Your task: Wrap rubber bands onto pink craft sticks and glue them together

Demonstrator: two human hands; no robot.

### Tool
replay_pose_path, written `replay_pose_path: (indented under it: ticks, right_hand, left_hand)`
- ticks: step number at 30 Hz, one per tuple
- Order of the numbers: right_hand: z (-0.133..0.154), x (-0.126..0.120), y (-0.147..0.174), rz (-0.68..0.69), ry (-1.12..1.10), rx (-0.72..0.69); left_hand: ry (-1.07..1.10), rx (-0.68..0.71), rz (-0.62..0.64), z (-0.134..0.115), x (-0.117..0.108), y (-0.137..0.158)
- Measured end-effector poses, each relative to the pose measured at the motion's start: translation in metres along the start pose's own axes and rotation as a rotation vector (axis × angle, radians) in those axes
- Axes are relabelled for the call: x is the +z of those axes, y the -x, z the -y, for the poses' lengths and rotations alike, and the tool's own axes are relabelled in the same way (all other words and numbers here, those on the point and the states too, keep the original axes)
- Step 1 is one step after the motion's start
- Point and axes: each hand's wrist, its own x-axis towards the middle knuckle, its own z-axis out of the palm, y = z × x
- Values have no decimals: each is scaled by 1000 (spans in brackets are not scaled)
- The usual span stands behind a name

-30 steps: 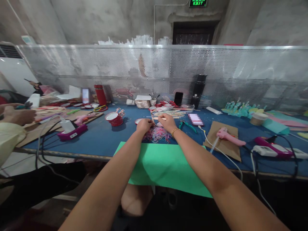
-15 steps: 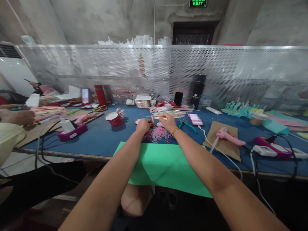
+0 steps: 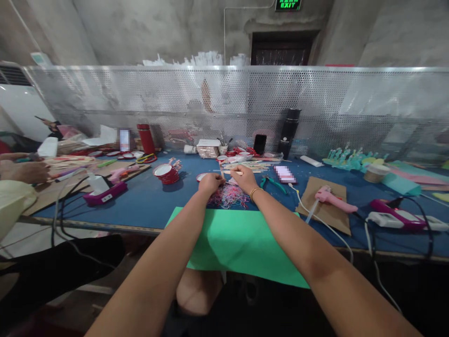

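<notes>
My left hand is closed, its fingertips pinching a thin tan strip that stands nearly upright. Close beside it on the right, my right hand is closed round a pale stick whose end points left toward the strip. Just below both hands lies a tangled heap of pink, purple and blue strings. Behind them several flat wooden sticks are spread out. A round red-edged piece is partly hidden by my left hand. Green sheet hangs over the table edge beneath my forearms.
Pliers and a phone lie to the right, then a pink glue gun on cardboard. A stack of red-rimmed rounds stands left. At far left are a co-worker's hands. A black flask stands behind.
Almost nothing differs. Both my hands stay in the same place with the same grip; the co-worker's hands at the left have shifted slightly.
</notes>
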Motion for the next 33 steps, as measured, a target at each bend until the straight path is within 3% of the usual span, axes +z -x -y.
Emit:
replay_pose_path:
  ticks: [33]
  right_hand:
    - [-1,0,0,-12,1,-4]
  left_hand:
    - [20,7,8,0,-1,1]
